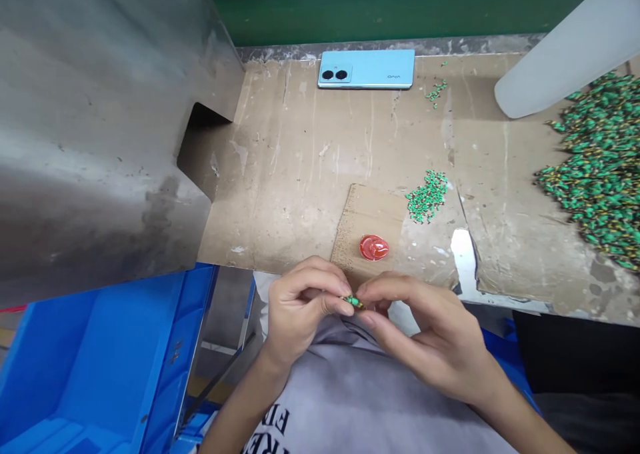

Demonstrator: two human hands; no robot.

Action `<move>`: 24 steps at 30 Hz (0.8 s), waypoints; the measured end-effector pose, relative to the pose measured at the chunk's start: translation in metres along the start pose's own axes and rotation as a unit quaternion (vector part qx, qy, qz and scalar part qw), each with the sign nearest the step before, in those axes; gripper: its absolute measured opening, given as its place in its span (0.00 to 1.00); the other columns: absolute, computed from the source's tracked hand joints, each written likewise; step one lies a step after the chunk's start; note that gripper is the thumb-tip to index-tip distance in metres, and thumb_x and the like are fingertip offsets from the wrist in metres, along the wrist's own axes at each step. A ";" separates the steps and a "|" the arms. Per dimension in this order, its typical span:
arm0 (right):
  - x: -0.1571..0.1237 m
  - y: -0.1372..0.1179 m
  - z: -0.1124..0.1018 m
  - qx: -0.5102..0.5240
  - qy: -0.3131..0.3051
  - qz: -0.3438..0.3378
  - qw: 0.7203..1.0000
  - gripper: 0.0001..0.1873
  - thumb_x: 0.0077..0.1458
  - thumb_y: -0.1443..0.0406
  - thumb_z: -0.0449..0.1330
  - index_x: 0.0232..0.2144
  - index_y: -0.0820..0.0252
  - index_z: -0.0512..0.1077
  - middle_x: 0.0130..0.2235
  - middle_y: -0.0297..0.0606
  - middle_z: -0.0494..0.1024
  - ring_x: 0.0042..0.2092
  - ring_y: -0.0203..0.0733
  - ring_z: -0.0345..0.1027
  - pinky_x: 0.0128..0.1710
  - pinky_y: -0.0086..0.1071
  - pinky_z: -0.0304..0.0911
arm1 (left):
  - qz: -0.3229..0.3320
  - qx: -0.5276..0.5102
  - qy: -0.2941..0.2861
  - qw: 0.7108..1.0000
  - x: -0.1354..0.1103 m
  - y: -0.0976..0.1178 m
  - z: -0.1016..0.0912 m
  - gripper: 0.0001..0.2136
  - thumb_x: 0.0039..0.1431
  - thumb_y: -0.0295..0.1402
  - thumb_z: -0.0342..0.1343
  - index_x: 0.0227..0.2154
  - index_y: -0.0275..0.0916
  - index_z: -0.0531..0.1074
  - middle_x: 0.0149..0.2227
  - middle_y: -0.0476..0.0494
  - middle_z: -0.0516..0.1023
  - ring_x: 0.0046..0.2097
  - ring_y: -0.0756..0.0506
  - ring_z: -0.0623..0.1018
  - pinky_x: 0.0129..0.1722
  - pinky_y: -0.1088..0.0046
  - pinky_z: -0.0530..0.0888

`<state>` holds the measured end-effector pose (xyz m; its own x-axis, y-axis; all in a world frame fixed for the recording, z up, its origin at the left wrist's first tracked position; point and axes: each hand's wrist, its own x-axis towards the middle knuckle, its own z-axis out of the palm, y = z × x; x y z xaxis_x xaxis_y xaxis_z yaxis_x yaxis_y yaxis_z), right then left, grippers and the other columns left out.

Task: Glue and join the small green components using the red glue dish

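My left hand point(299, 307) and my right hand point(430, 334) meet at the fingertips just below the table's front edge, over my lap. Between them they pinch one small green part point(354, 301) with a yellowish end. Both hands are closed in a pinch on it. A small red dish point(373, 247) with something glossy in it sits on a cardboard scrap point(370, 211) right above my hands. A little heap of the same green parts point(427, 196) lies just beyond the dish to the right.
A big pile of green parts point(597, 167) covers the right side of the worn brown table point(300, 167). A light-blue phone point(367, 69) lies at the back. A metal chute point(95, 127) fills the left, with a blue bin point(100, 367) below. A white cylinder point(565, 47) slants in at top right.
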<state>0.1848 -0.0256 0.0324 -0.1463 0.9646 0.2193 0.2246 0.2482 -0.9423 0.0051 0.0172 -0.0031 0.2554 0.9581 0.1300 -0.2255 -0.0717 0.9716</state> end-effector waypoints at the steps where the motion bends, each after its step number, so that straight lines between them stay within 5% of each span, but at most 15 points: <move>1: -0.002 0.001 0.002 0.008 0.006 -0.002 1.000 0.10 0.66 0.72 0.62 0.47 0.54 0.75 0.38 0.35 0.84 0.33 0.38 0.79 0.32 0.30 0.77 | 0.003 0.002 -0.001 1.000 0.000 0.000 0.000 0.06 0.56 0.35 0.74 0.31 0.42 0.82 0.31 0.47 0.82 0.32 0.49 0.80 0.30 0.75 0.77; 14: -0.004 0.001 0.011 0.150 0.053 0.073 0.985 0.08 0.66 0.72 0.65 0.43 0.53 0.76 0.35 0.33 0.81 0.35 0.37 0.78 0.33 0.27 0.74 | 0.074 0.018 0.007 0.997 -0.004 -0.002 0.001 0.04 0.61 0.34 0.70 0.32 0.43 0.82 0.32 0.48 0.82 0.31 0.49 0.81 0.30 0.73 0.78; 24: 0.002 0.002 0.010 0.180 0.068 0.096 0.977 0.07 0.64 0.72 0.65 0.41 0.54 0.77 0.33 0.32 0.80 0.33 0.34 0.75 0.33 0.24 0.73 | 0.051 -0.044 -0.002 0.998 0.000 -0.006 0.006 0.08 0.58 0.30 0.73 0.36 0.40 0.80 0.34 0.48 0.79 0.35 0.50 0.79 0.34 0.78 0.76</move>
<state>0.1753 -0.0245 0.0280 0.0006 0.9993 0.0385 -0.1208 0.0383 -0.9919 0.0125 0.0158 -0.0079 0.2313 0.9456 0.2286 -0.3328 -0.1439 0.9320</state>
